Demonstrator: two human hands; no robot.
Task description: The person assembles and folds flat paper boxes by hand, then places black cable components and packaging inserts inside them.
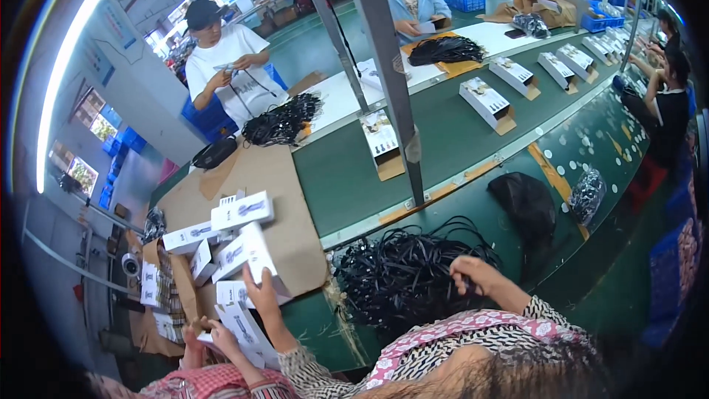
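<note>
My left hand (265,301) reaches up over a white printed carton (262,253) at the edge of the brown cardboard sheet. Its fingers are stretched out and overlap the carton's near end; a firm grip does not show. My right hand (478,276) is closed, fingers curled, at the right side of a large tangled heap of black straps (399,270). What those fingers hold, if anything, is too small to make out. Several more white cartons, one of them a flat-lying carton (242,210), are piled beyond my left hand.
Close on my left, a co-worker's hands (214,340) handle a white carton (245,329). A metal post (388,81) rises ahead by the green conveyor belt (436,122), which carries several open cartons. A black bag (523,203) lies right. Two people work across the belt.
</note>
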